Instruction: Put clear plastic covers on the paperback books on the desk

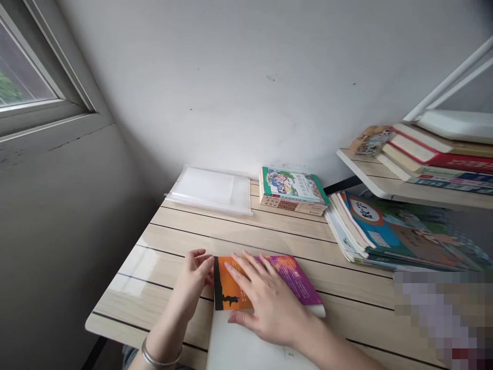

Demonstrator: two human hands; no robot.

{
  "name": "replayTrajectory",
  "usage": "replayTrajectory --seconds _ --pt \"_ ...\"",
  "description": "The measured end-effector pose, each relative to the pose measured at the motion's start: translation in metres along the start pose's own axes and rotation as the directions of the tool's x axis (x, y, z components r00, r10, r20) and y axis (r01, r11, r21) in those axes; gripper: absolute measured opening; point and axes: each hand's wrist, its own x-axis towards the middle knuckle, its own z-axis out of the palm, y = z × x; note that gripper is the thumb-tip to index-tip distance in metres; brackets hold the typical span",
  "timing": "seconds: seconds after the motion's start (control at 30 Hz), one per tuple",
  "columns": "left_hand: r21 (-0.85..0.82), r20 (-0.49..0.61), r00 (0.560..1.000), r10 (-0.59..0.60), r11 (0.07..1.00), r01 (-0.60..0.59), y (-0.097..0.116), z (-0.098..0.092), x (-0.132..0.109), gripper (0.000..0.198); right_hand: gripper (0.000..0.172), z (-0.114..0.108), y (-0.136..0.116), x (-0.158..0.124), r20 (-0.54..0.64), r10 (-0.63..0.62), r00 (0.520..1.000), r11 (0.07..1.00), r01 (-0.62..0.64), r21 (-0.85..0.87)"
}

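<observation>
A printed orange-and-purple book cover lies near the table's front, its orange left part showing a black silhouette. Below it spreads a smooth white surface, a page or a cover; I cannot tell which. My left hand is at the orange part's left edge, fingers curled, the thumb and fingertips closed on the edge near the upper corner. Across the middle of the cover my right hand lies flat, fingers spread and palm down, its thumb over the white surface. The right palm and fingers hide part of the print.
A clear plastic folder lies at the back of the slatted table. Beside it stands a small stack of thick books. Textbooks are piled on the right, under a shelf with more books.
</observation>
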Motion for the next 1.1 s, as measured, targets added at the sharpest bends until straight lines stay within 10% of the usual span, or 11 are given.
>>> replayTrajectory --seconds 0.5,1.1 --pt "-0.118 0.113 0.994 0.01 0.993 0.004 -0.005 0.008 -0.008 0.062 0.078 0.037 -0.02 -0.024 -0.431 -0.071 0.899 0.917 -0.111 -0.383" --pt "-0.189 0.134 0.99 0.053 0.982 -0.027 0.001 0.013 -0.023 0.049 0.063 0.031 -0.026 -0.024 -0.454 -0.104 0.885 0.945 -0.055 -0.323"
